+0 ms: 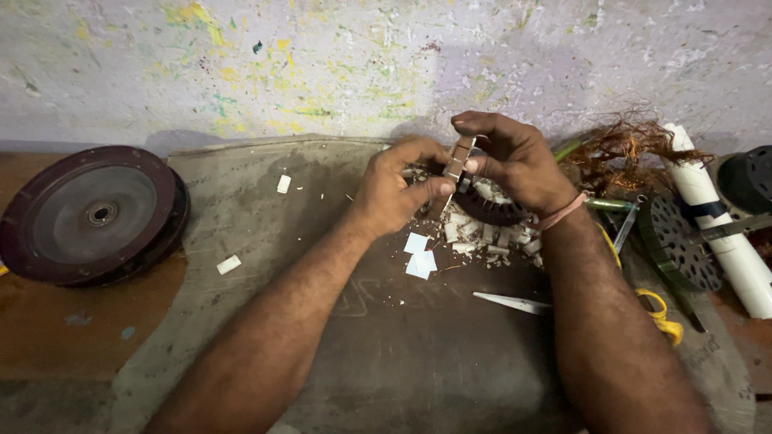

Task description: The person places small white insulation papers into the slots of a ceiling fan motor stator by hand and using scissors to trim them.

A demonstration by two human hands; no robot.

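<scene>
Head view, looking down on a worn grey mat [322,321] spread over a brown counter [48,337] against a paint-flecked wall [322,56].

Left hand [398,189]: fingers curled, thumb and forefinger pinching the lower end of a narrow brown strip [457,165]. Right hand [515,157]: fingers bent over the top of the same strip, pinching its upper end; red thread band [563,210] at the wrist. Strip held near upright, slightly tilted, just above a dark ring-shaped motor core [490,210] lying on the mat behind and below both hands. Contact between strip and core: cannot tell, hidden by the fingers.

Around the core: heap of small white paper scraps [482,237], two larger white paper squares [420,255] just in front of the heap. Two stray white bits on the mat further left [283,183] [228,264].

Near the right forearm: pale pointed blade [515,303] flat on the mat; yellow cord [659,309] beside it.

Far right: tangle of copper wire [635,149], white tube with a dark band [720,233], perforated dark round cover [675,241], well apart from the hands.

Far left: dark red round motor housing [92,213] on the counter, partly over the mat edge, well apart from the hands.
</scene>
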